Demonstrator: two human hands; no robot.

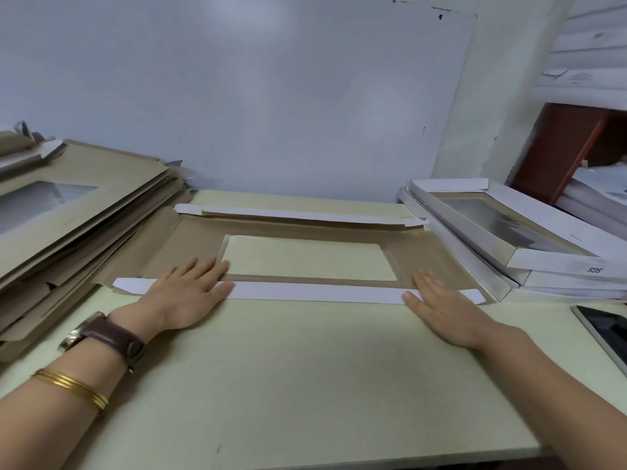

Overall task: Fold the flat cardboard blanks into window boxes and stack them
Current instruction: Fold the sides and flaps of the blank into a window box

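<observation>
Count: 1 blank (424, 262) open on table (305, 368), 2 hands (left hand (190, 293), right hand (441, 310)), pile of blanks (112, 171) uncountable, at least 2 folded boxes (549, 232), 1 watch (101, 337), 1 phone (607, 330)

You have soft, even, rather cool light over the table (305, 385), with only faint, soft-edged shadows on it. The wide lens bows the table's edges, and at its right end the folded boxes (553, 262) look soft, their window film (509, 225) catching dull glare.

Both flat hands (190, 293) (441, 308) press the blank's folded near flap (315, 293).
</observation>
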